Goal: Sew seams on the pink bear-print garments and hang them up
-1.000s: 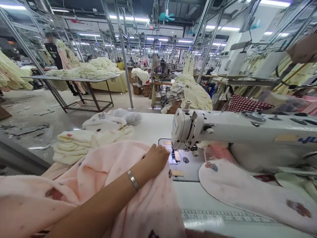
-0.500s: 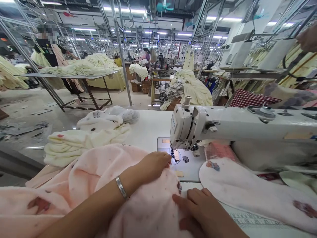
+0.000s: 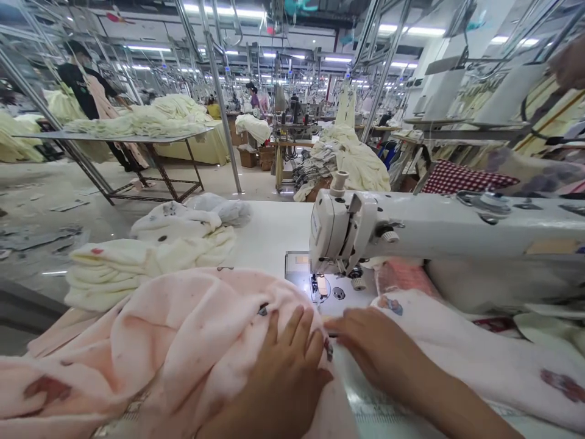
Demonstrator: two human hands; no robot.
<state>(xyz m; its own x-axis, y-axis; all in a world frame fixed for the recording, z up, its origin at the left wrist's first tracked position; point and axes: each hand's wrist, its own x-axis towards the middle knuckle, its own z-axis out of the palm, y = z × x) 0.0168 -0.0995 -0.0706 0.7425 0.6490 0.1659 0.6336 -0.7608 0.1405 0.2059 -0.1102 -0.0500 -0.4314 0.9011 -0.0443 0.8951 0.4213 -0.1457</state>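
Pink fleece fabric with small printed figures lies in folds over the left and front of the sewing table. My left hand rests flat on it, fingers spread, close in front of the machine's needle area. At the fabric's right edge is my right hand, its fingers drawn together and slightly blurred; whatever lies between the fingertips is hidden. Just beyond both hands stands the white sewing machine, its presser foot lit by a small lamp. The fabric edge lies in front of the foot, not under it.
A pale printed fleece piece lies right, under the machine arm. Folded cream fabric is at the table's left. Behind stand a metal-legged table with cream cloth, a person beside it, and a heaped garment pile.
My left hand has drawn back from the presser foot and now lies spread on the fabric. My right hand has moved forward along the fabric's edge. The fabric has shifted slightly toward me.
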